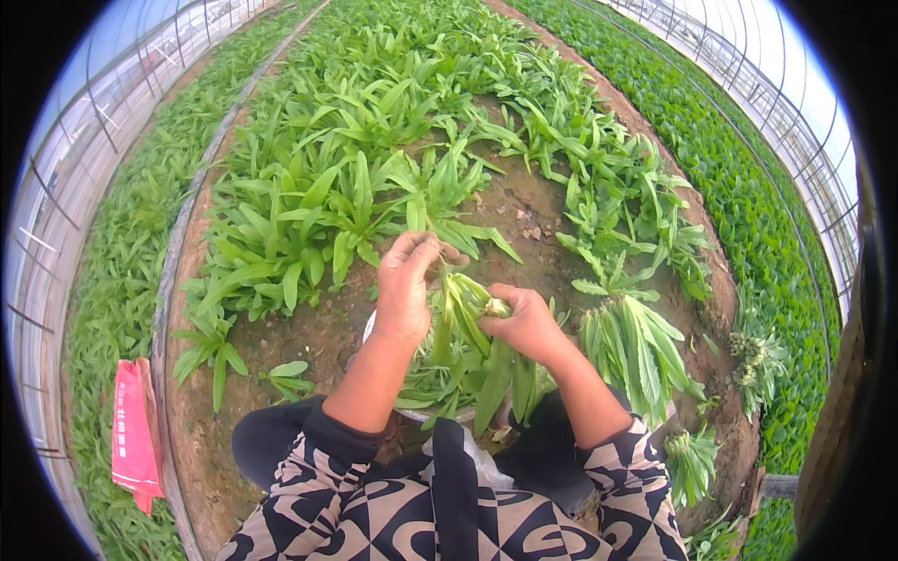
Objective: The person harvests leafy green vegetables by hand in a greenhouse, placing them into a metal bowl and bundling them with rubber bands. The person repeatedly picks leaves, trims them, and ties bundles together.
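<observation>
Gripping leafy bunch (460, 313), right fingers (511, 295) closed; left fingers (424, 253) pinched.

From a wide fisheye camera worn on the head, this lone view looks steeply down on the left hand (402, 292) and right hand (526, 327), near and mid-picture, and faces forward along the planting bed (531, 198) beyond them, taking in greenhouse walls (58, 208) well out to either side.
</observation>
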